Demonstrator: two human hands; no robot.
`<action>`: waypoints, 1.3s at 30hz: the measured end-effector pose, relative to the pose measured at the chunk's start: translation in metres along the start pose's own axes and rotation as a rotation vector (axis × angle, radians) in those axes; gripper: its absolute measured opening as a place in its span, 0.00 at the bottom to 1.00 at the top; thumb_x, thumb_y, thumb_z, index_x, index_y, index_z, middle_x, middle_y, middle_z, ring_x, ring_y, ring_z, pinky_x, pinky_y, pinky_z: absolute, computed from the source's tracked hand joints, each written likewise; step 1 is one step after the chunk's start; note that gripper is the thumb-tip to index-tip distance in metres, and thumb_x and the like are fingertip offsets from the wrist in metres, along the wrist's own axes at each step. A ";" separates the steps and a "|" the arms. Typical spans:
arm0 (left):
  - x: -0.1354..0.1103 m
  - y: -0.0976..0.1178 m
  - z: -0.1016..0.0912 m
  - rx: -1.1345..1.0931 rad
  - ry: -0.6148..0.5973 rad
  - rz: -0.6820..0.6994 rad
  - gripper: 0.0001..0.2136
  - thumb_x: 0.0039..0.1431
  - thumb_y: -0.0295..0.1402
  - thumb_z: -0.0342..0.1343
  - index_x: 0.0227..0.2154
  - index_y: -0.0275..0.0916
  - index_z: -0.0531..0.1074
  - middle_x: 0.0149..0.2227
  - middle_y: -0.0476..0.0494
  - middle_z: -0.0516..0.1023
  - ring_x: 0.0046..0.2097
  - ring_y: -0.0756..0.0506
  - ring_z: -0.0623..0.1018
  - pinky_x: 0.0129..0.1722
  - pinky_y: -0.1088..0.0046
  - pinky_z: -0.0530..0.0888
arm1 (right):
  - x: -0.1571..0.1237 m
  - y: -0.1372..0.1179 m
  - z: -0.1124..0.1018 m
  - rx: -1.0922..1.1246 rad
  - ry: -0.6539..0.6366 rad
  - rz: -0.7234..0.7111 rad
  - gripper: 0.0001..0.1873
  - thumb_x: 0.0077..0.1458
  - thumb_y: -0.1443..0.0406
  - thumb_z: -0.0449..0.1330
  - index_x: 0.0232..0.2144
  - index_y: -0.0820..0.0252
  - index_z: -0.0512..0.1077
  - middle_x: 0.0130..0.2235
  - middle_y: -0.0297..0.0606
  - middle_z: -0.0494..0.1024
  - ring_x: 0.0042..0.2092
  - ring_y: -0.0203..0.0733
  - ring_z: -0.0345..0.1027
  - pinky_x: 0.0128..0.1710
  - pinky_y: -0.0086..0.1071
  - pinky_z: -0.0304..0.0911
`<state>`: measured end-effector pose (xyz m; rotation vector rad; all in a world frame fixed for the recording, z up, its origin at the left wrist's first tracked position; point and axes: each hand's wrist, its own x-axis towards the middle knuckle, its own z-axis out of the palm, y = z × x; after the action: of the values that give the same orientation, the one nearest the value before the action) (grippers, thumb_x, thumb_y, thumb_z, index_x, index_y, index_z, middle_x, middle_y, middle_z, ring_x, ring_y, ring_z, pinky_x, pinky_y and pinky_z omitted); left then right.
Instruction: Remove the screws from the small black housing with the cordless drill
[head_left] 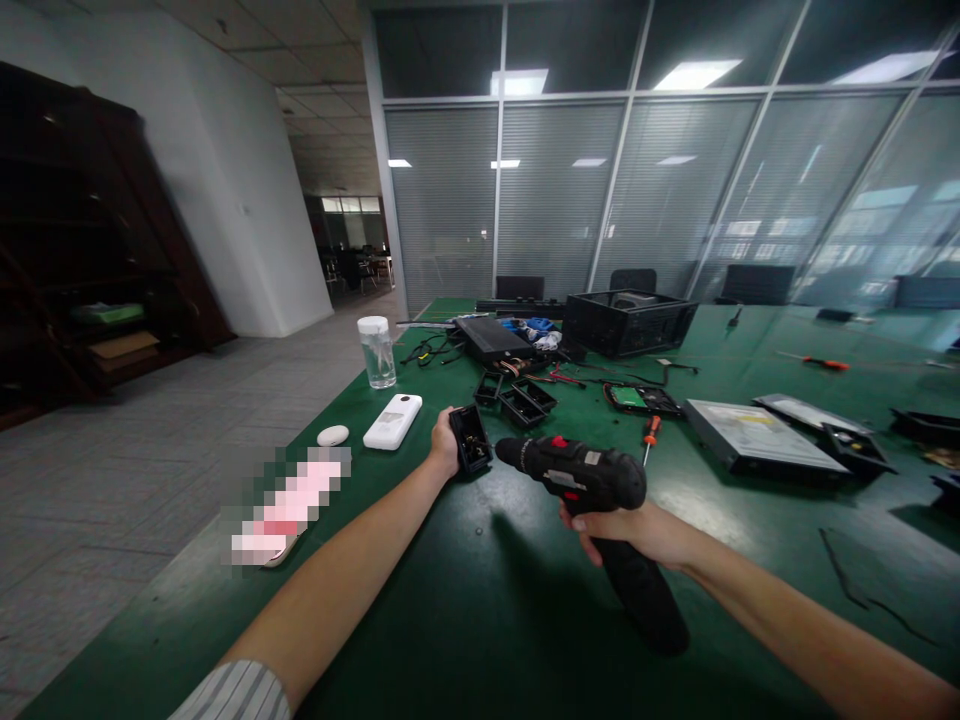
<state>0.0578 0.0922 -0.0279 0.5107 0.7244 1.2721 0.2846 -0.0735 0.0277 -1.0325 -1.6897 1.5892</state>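
My left hand (445, 442) grips a small open black plastic case (471, 438) and holds it upright on the green table (420, 640). My right hand (637, 532) is wrapped round the handle of a black cordless drill (585, 476). The drill's nose points left at the case and sits just to its right. A few more small black cases (517, 398) lie just beyond on the table.
A white power bank (392, 421), a white oval object (333, 435) and a lidded glass jar (376, 351) sit left. A flat drive (757, 436), an orange screwdriver (650, 432), a circuit board (643, 400), a black chassis (628, 322) and cables lie beyond.
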 end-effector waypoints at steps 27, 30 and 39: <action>0.002 -0.001 -0.001 -0.017 0.020 0.015 0.16 0.53 0.45 0.48 0.29 0.37 0.70 0.22 0.45 0.71 0.23 0.43 0.74 0.26 0.64 0.72 | -0.001 0.003 0.000 -0.029 0.022 0.054 0.14 0.49 0.61 0.61 0.37 0.64 0.67 0.21 0.31 0.72 0.23 0.36 0.64 0.27 0.30 0.56; 0.002 -0.001 -0.001 -0.020 0.016 0.007 0.15 0.53 0.45 0.48 0.29 0.37 0.70 0.22 0.45 0.71 0.23 0.42 0.74 0.26 0.62 0.72 | -0.001 0.004 0.000 -0.034 0.047 0.065 0.16 0.48 0.61 0.61 0.37 0.65 0.67 0.19 0.31 0.72 0.23 0.35 0.63 0.26 0.30 0.55; 0.003 -0.002 -0.002 -0.007 -0.013 0.027 0.16 0.54 0.45 0.46 0.27 0.37 0.69 0.21 0.44 0.71 0.23 0.43 0.73 0.26 0.63 0.72 | -0.001 0.002 -0.001 -0.029 0.007 0.033 0.15 0.49 0.60 0.61 0.36 0.64 0.66 0.19 0.30 0.71 0.22 0.34 0.62 0.27 0.30 0.55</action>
<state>0.0580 0.0950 -0.0311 0.5247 0.7039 1.2951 0.2860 -0.0737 0.0260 -1.0851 -1.7032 1.5844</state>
